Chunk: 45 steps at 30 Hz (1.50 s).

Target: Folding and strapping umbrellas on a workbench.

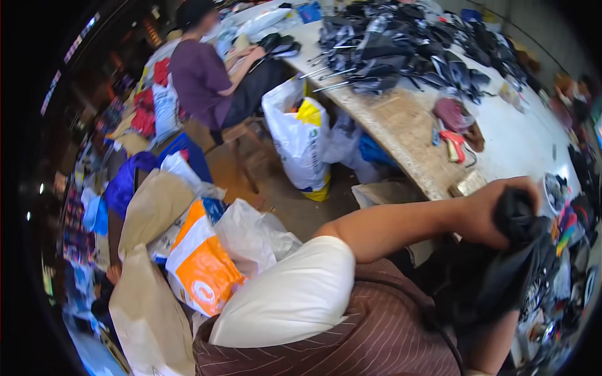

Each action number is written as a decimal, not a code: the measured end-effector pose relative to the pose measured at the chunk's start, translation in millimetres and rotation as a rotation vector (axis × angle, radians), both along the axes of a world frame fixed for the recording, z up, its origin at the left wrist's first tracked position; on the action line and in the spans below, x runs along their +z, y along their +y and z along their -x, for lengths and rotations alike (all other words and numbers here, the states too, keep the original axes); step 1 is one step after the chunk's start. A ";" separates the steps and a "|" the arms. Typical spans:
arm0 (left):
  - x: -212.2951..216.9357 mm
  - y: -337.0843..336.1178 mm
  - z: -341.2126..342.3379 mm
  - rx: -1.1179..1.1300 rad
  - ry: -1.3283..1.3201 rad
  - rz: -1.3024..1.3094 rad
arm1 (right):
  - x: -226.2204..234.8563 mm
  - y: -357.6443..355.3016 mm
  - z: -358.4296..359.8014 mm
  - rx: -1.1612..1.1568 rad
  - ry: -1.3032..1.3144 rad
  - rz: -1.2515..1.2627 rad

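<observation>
A gathered bundle of black fabric (511,269) hangs at the right side, in front of my body. My left hand (492,213) is closed around its bunched top, the arm reaching across from the left. Below it, the fabric drapes in loose dark folds, partly blurred. My right forearm shows under these folds; the hand itself is hidden by the black fabric, so its fingers cannot be made out. On the table beyond lies a heap of black folded umbrellas (376,56), several metal shafts sticking out toward the left.
The long white table (501,144) has a worn brown patch, a red-and-white hand tool (453,145) and a maroon cloth (451,114). A co-worker (200,81) sits at its far left. Stuffed sacks (295,138) and an orange-and-white bag (204,263) crowd the floor.
</observation>
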<state>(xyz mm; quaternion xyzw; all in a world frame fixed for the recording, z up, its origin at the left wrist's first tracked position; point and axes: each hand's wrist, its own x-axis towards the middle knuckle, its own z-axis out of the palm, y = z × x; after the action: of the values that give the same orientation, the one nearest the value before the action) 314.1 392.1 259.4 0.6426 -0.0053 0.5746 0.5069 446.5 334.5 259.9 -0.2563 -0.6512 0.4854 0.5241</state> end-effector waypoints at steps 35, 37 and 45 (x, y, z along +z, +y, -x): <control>-25.7 -34.0 19.3 -0.038 -0.190 0.208 | -37.8 12.9 -6.1 0.568 -0.259 0.458; -21.6 -40.3 13.8 -0.177 -0.259 0.169 | -39.8 10.3 -11.5 0.703 -0.309 0.367; -23.9 -34.1 23.5 0.096 0.019 0.301 | -61.1 2.3 -22.1 0.467 -0.433 0.412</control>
<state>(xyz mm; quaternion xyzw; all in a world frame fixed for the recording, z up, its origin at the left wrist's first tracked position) 290.6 358.0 235.6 0.5642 0.1166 0.5864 0.5694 468.6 336.9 198.8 -0.2975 -0.6764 0.6472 0.1872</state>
